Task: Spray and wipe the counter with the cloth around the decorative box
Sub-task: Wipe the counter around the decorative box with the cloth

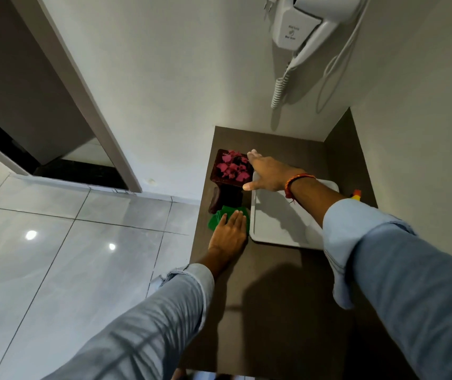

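Observation:
The decorative box (231, 168), dark brown and filled with pink petals, stands at the back left of the dark brown counter (274, 283). My right hand (270, 174) reaches over to its right side, thumb at the near corner and fingers at the far corner, clasping it. In front of the box lies a folded green cloth (219, 218). My left hand (229, 234) presses flat on the cloth with the fingers together. The orange and yellow top of a spray bottle (356, 195) peeks out behind my right forearm.
A white tray (277, 223) lies right of the box and cloth, under my right arm. A small dark brown object (215, 200) sits between box and cloth. A wall-mounted hair dryer (299, 26) with a coiled cord hangs above the counter. Glossy tiled floor (82, 242) lies to the left.

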Demonstrator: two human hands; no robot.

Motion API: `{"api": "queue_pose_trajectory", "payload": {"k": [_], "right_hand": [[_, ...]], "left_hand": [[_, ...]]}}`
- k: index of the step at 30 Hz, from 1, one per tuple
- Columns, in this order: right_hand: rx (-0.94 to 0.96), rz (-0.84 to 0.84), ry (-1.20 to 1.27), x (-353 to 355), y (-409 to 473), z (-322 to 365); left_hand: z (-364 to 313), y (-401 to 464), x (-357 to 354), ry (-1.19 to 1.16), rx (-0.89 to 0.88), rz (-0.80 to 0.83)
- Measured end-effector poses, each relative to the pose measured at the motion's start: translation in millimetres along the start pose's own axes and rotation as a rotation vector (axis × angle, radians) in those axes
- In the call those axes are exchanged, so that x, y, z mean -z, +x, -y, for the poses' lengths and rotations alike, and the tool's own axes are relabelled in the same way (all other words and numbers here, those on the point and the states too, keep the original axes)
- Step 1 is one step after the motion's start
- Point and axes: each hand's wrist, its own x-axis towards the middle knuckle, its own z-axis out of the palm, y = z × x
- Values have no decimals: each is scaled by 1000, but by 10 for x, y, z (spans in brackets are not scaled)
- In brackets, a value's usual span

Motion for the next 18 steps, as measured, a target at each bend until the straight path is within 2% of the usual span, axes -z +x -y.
{"api": "queue_pose_trajectory", "payload": {"k": [7,9,11,13,15,18], "right_hand": [[-14,-6,-22,14,-26,62],[-24,1,-23,19,-28,70],[-29,4,-31,26,-34,82],[-31,5,-35,26,-32,97],[-33,9,-37,26,-33,106],[-29,4,-34,33,-37,107]], "left_hand": [[298,-72,284,-149,43,-40],[508,-156,335,-203,195,-78],[698,-244,378,-297,394,-198],[815,-270,431,-388,520,-307],[845,-233,459,-445,512,-334],[725,-179,405,-462,370,-269]]}}
